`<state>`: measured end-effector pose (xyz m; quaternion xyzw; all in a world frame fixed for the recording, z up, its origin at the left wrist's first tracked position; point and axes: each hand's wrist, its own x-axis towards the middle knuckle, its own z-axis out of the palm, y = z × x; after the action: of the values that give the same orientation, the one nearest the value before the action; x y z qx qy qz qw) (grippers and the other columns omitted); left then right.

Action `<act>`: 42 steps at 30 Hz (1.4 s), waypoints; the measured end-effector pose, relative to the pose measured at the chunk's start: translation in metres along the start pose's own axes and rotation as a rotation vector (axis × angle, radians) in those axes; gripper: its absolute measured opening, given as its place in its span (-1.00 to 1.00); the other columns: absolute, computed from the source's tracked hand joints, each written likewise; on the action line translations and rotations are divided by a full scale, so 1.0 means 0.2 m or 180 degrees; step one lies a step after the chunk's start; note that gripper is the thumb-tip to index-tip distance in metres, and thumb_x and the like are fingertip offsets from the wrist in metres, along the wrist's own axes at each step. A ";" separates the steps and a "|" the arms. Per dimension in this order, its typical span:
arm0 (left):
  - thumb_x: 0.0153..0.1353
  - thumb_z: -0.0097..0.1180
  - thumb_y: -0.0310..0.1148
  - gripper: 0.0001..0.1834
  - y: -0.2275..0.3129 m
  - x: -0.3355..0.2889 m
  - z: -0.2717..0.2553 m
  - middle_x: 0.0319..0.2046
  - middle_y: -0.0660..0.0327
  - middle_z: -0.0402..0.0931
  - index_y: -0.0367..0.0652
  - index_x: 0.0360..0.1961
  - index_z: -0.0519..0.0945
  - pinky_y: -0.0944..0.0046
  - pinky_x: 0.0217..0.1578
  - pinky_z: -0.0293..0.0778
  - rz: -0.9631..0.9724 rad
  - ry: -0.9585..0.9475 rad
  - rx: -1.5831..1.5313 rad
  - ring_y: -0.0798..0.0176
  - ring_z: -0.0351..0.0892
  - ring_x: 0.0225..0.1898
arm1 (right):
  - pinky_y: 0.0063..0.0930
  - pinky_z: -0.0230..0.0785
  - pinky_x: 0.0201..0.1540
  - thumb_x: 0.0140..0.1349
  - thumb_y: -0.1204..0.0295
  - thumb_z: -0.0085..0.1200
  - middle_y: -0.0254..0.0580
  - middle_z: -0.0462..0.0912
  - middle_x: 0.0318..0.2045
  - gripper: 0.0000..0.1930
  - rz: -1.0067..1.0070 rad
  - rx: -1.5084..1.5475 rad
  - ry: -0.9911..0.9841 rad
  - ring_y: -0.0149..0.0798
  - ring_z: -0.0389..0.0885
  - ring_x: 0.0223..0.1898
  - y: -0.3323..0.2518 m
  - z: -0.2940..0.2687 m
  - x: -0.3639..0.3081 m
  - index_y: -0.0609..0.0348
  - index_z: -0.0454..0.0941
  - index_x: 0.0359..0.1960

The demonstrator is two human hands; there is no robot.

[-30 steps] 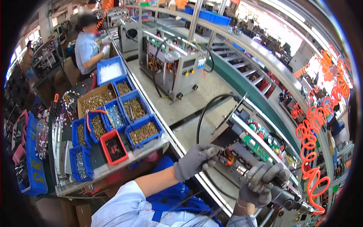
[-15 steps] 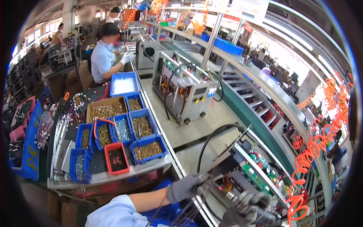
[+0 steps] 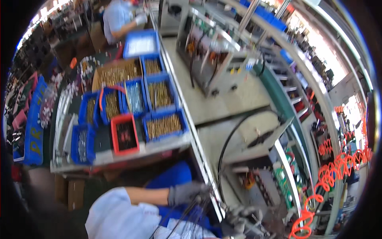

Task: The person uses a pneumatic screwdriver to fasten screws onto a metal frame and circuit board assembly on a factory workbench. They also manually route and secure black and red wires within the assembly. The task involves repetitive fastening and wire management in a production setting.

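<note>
Head view, blurred by motion, shows us a dark power tool (image 3: 258,223) at the bottom edge, right of centre, low over the circuit board (image 3: 278,187) on the conveyor line. Our right hand (image 3: 242,217), in a grey glove, is wrapped around the tool's body, fingers (image 3: 234,211) curled over it; the blur keeps us from seeing how firm the grip is. Our left hand (image 3: 187,193), also grey-gloved, sits just left of it at the worktop (image 3: 223,103) edge, fingers bent and close together, touching thin dark cables (image 3: 187,215) that run down toward our chest; we cannot tell whether they pinch one. A black hose (image 3: 230,139) arcs up from the tool area across the pale worktop. Farther left, a shelf carries blue bins (image 3: 163,125) of brass-coloured screws and one red bin (image 3: 125,133). An orange coiled air line (image 3: 318,199) hangs at the right. Beyond, a grey machine (image 3: 211,59) stands on the worktop, and another person in a light blue shirt (image 3: 115,18) works at the far end.
</note>
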<state>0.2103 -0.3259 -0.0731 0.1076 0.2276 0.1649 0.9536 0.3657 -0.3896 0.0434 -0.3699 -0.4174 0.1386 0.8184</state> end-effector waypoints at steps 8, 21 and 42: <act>0.32 0.07 0.03 -0.53 0.22 -0.08 0.27 -0.46 0.31 0.49 -0.24 -0.13 0.54 0.54 -0.59 0.31 0.0356 0.0242 0.0837 0.51 0.38 -0.54 | -0.47 0.27 -0.66 0.19 0.41 0.17 -0.28 0.34 -0.47 -0.53 -0.0208 0.0216 -0.0082 -0.42 0.36 -0.70 -0.05 0.00 0.05 0.22 0.38 0.14; 0.12 0.23 -0.08 -0.36 0.72 -0.12 0.70 -0.39 0.33 0.38 -0.25 0.16 0.45 0.41 -0.42 0.28 0.3406 0.0879 0.3989 0.43 0.29 -0.47 | -0.42 0.29 -0.44 0.17 0.37 0.02 -0.26 0.39 -0.42 -0.45 -0.1484 0.0886 -0.1882 -0.40 0.37 -0.52 -0.45 0.24 0.99 0.26 0.35 0.23; -0.06 0.41 -0.15 -0.48 0.92 0.29 1.04 -0.27 0.16 0.54 0.02 -0.03 0.58 0.13 -0.22 0.49 0.4078 0.0444 0.6263 0.05 0.58 -0.22 | -0.36 0.60 -0.30 0.32 0.57 -0.05 -0.02 0.62 -0.38 -0.81 -0.0795 0.0210 -0.1463 -0.26 0.65 -0.43 -0.24 0.41 1.29 0.43 0.53 -0.12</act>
<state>0.3080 -0.1617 0.1380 0.8832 0.2130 0.3730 0.1884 0.4564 -0.2445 0.2593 -0.2474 -0.6300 0.1303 0.7245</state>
